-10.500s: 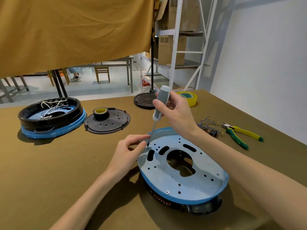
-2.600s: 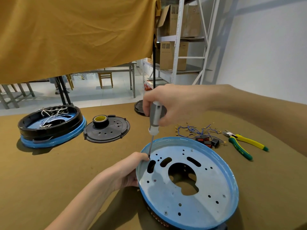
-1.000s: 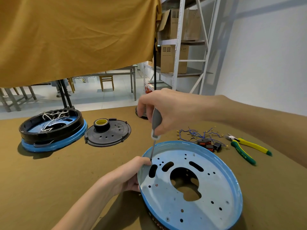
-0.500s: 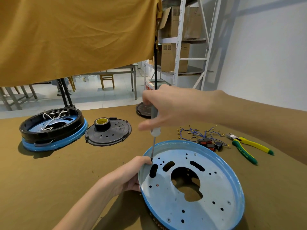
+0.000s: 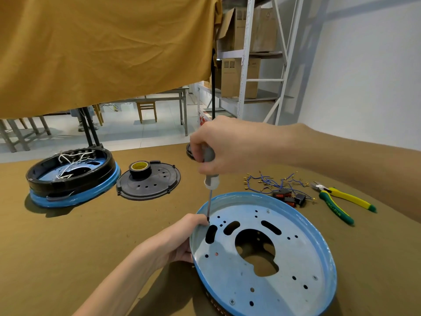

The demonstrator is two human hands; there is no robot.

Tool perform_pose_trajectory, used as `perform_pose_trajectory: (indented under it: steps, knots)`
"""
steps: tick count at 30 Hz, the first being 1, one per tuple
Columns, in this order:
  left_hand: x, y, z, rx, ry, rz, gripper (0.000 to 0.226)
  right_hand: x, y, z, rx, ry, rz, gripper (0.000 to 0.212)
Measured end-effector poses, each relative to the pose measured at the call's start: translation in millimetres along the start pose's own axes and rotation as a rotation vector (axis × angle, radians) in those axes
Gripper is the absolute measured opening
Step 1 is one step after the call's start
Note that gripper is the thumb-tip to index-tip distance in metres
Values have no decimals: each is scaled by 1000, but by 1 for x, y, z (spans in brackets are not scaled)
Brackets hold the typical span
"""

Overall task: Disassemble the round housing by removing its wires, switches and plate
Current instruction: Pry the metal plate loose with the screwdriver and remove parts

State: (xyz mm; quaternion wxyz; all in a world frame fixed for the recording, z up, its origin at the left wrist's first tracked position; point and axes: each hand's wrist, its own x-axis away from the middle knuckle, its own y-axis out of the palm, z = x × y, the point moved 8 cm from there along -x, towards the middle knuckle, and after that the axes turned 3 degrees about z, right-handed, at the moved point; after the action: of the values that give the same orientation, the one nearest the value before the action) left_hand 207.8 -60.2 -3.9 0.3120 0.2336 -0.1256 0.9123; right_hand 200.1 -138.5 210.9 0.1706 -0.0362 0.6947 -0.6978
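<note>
The round housing lies tilted in front of me, its pale blue perforated metal plate (image 5: 284,258) facing up and its black body barely showing beneath. My left hand (image 5: 173,242) grips the housing's left rim, thumb over the edge. My right hand (image 5: 218,147) grips the grey handle of a screwdriver (image 5: 210,179) from above. The thin shaft stands nearly upright with its tip on the plate near the left rim, by my left thumb. Removed blue wires (image 5: 271,181) and small black and red switches (image 5: 287,196) lie on the table behind the plate.
A second housing (image 5: 73,176) with white wires inside sits at far left. Beside it lies a black perforated cover (image 5: 149,184) with a tape roll (image 5: 139,168) on it. Green and yellow pliers (image 5: 339,204) lie at right. A yellow cloth hangs above; shelving stands behind.
My right hand has closed its fingers round the screwdriver handle again after spreading them half a second ago. The tip stays at the same spot and my left hand keeps its hold.
</note>
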Motion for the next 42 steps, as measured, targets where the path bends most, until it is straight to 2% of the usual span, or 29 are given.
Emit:
perform_pose_trajectory:
  steps: [2, 3, 5, 7, 9, 11, 13, 15, 18, 19, 21, 22, 24, 26, 28, 29, 30, 32, 35, 37, 39, 40, 42]
  knots:
    - [0, 0, 0, 2, 1, -2, 25, 2, 0, -4, -141, -28, -110, 24]
    - [-1, 0, 0, -1, 2, -4, 25, 2, 1, -4, -127, -16, -130, 29]
    - [-2, 0, -1, -4, 2, -4, 25, 2, 3, 0, 84, 33, -57, 39]
    - [-3, -1, -1, -5, 4, 0, 26, 1, -3, 2, 366, 68, 85, 52]
    - [-3, -1, -1, 0, 4, -2, 26, -1, -3, 1, 343, 34, 92, 46]
    - [-3, -1, -2, 9, 3, -6, 26, -1, 1, 0, 60, -13, -39, 20]
    - [-3, -1, -2, 11, 5, -9, 26, 2, 2, 1, -73, -31, -137, 29]
    - [-4, 0, -2, 4, 5, -10, 26, 3, 3, 6, 3, 10, -95, 36]
    - [-6, 0, -2, 6, 6, -7, 26, 2, -2, 11, 346, 82, 107, 50]
    - [-7, -1, -3, 6, 6, -6, 27, 2, -2, 11, 336, 75, 126, 46]
    - [-8, -2, -4, 9, 8, -7, 28, 1, 2, 7, 67, 21, 31, 21]
    - [-9, -2, -4, 10, 7, -10, 28, 2, 3, 5, -56, -1, -41, 17]
    - [-10, -2, -6, 14, 4, -14, 29, 5, 4, 1, -174, -24, -139, 29]
    - [-11, -2, -7, 28, -1, -12, 30, 5, 4, 4, -70, 8, -58, 31]
    - [-12, -1, -7, 39, -4, -17, 30, 4, -2, 8, 228, 62, 79, 48]
    - [-11, -1, -6, 42, -5, -18, 30, 4, -3, 10, 289, 80, 93, 52]
    - [-11, 0, -6, 41, -4, -20, 29, 3, -2, 11, 268, 74, 68, 46]
    - [-11, -1, -6, 35, 2, -19, 28, 4, 0, 5, 32, 11, -46, 20]
    - [-12, -2, -7, 34, 3, -16, 30, 6, 3, 0, -141, -41, -166, 33]
    - [-12, -2, -7, 29, 2, -14, 31, 6, 4, 3, -56, 9, -109, 34]
    - [-11, -2, -6, 25, 4, -18, 29, 3, 0, 7, 182, 66, -2, 45]
    - [-10, -1, -6, 24, 5, -20, 29, 1, -1, 7, 239, 52, 30, 43]
    - [-10, -1, -6, 23, 5, -23, 28, 1, 1, 1, 70, -12, -28, 20]
